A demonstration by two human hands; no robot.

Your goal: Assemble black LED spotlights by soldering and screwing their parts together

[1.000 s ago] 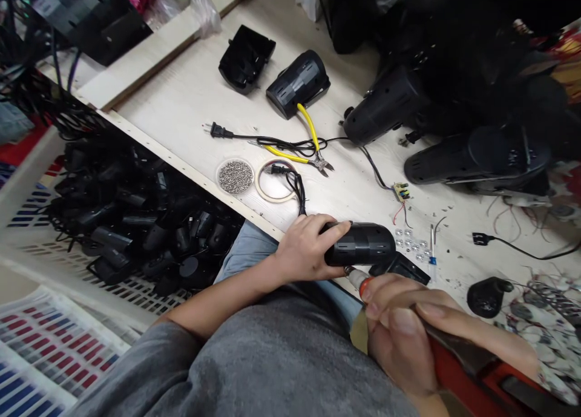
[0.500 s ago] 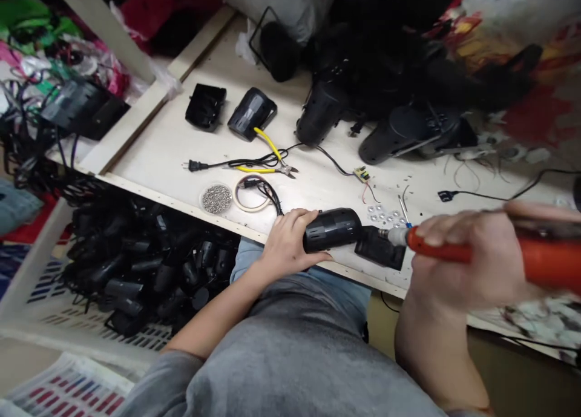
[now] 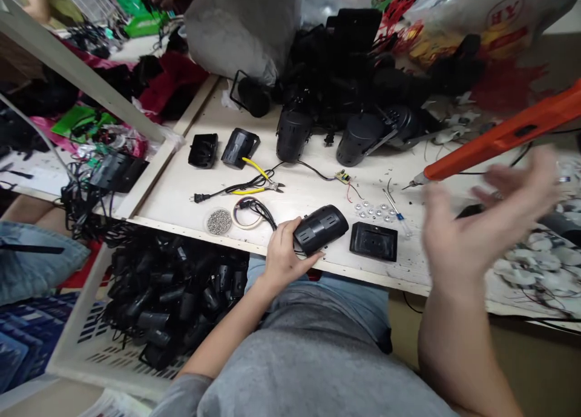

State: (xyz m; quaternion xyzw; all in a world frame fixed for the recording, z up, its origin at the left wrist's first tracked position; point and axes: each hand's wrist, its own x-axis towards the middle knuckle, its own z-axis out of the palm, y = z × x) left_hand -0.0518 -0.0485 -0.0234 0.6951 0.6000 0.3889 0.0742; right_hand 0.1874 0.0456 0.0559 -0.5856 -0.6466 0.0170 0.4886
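My left hand (image 3: 285,259) is wrapped around one end of a black plastic housing (image 3: 322,226) with slots in its side, at the table's front edge. My right hand (image 3: 481,229) has its fingers spread and is a little blurred. Just above it an orange electric screwdriver (image 3: 503,135) hangs tilted, its tip down to the left; the hand does not grip it. A rectangular black tray-like part (image 3: 373,241) lies right of the housing. Clear round lenses (image 3: 374,210) and a blue-handled screwdriver (image 3: 393,205) are behind that part.
Yellow-handled cutters (image 3: 258,178), a dish of screws (image 3: 218,221) and a tape roll (image 3: 247,213) lie to the left. A small circuit board (image 3: 342,176) and black lamp housings (image 3: 293,135) stand farther back. Below left is a crate (image 3: 82,350) of black parts. Other people's hands show at the top.
My right hand has let go of the electric screwdriver and opened; the tool has risen away from the housing. The left hand has turned the housing slightly. The view has shifted.
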